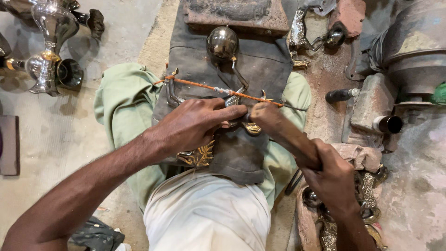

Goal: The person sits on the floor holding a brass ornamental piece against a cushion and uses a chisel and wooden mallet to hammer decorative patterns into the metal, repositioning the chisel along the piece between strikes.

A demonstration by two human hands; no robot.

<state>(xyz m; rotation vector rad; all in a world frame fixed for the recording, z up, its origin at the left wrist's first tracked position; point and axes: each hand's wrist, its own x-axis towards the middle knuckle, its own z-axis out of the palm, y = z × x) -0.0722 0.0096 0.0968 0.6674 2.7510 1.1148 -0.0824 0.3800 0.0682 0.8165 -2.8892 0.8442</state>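
Cloth, grey and worn, drapes the lap at centre. Left hand presses a small metal fitting onto it, fingers clamped over the piece. Right hand, near right, is closed around a wooden-handled tool whose tip meets the fitting. An orange cord crosses just beyond.

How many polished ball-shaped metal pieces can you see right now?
2: one metal ball on the dark cloth above the hands; a smaller one beside the right hand. Others may be hidden.
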